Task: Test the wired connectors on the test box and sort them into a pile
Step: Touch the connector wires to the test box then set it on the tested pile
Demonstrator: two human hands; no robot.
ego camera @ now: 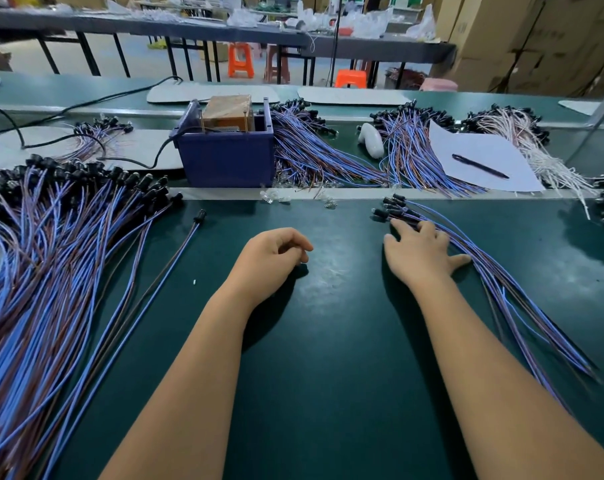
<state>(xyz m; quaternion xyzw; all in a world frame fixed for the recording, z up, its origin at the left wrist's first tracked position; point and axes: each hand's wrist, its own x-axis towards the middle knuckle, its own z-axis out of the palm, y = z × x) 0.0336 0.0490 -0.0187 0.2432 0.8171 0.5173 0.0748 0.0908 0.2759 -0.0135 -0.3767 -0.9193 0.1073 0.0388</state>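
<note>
Two bare forearms reaching over a green bench mat [328, 341]. Left hand [269, 261] loosely curled, holding nothing. Right hand [422, 254] spread flat, fingers resting on a small bundle of wired connectors [494, 271] just beside it. Large sorted pile [51, 244] well off to the left hand's outer side, one stray lead [176, 268] between. Beyond both hands, purple test box [226, 157]. Seemingly picking the next lead; next, pinching one connector and carrying it to the box.

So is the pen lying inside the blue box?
No, the pen lies on the white sheet of paper, well to the right of the blue box.
</note>
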